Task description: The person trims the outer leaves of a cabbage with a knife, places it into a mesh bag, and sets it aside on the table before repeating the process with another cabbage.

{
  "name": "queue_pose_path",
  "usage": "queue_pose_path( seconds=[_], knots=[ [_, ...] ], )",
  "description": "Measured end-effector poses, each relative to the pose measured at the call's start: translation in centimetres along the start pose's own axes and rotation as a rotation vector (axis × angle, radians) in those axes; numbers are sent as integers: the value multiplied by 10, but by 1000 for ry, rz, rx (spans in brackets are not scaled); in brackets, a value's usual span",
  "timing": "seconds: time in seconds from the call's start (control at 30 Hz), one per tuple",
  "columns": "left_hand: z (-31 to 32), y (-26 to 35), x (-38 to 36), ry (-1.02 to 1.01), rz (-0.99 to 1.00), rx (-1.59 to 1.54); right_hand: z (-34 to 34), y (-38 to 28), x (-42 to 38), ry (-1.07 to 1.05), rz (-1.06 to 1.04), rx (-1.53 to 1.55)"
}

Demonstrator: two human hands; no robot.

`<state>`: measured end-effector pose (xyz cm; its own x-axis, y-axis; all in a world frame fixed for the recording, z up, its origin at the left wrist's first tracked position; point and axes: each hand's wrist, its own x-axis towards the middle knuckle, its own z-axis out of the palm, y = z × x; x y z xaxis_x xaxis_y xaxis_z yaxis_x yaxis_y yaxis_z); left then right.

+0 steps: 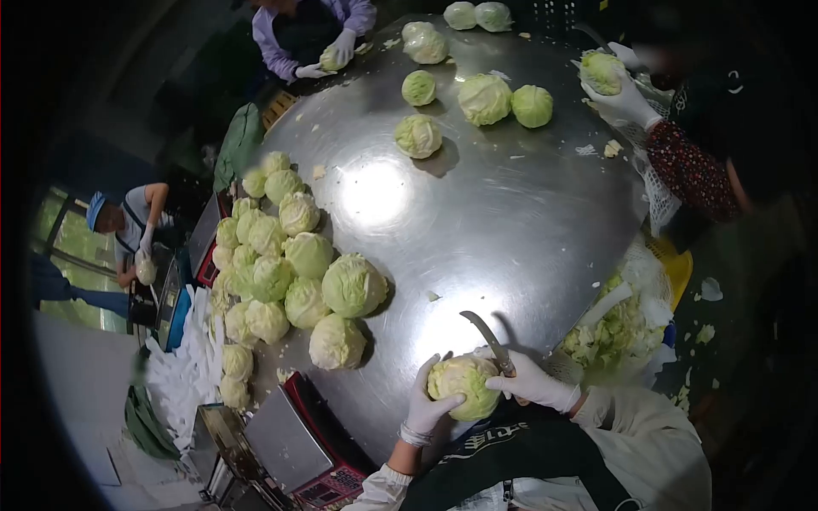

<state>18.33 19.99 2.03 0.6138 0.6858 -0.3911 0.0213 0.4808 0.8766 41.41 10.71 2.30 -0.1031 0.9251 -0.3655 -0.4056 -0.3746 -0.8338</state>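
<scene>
Over the near edge of the round metal table (511, 204), my left hand (426, 409) in a white glove is closed round the left side of a pale green cabbage (460, 385). My right hand (538, 383), also gloved, grips a curved knife (486, 330) by its handle. The blade points up and to the left, over the table. The thumb of my right hand rests against the cabbage's right side. A pile of cabbages (271, 279) lies on the left part of the table.
Several more cabbages (484, 100) sit on the far part. A red scale (294, 443) stands at the lower left. Trimmed leaves (607, 332) fill a container on the right. Co-workers in a purple top (273, 51) and in dark patterned sleeves (690, 170) handle cabbages.
</scene>
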Motion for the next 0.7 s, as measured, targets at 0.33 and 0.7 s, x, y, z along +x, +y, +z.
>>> queue_pose_path(
  seconds=[0.33,0.7],
  knots=[
    [-4,11,-24,344,619,1036,27,-14,-5,72,-117,-721],
    [23,14,3,438,599,1039,14,9,-31,10,-176,-870]
  ],
)
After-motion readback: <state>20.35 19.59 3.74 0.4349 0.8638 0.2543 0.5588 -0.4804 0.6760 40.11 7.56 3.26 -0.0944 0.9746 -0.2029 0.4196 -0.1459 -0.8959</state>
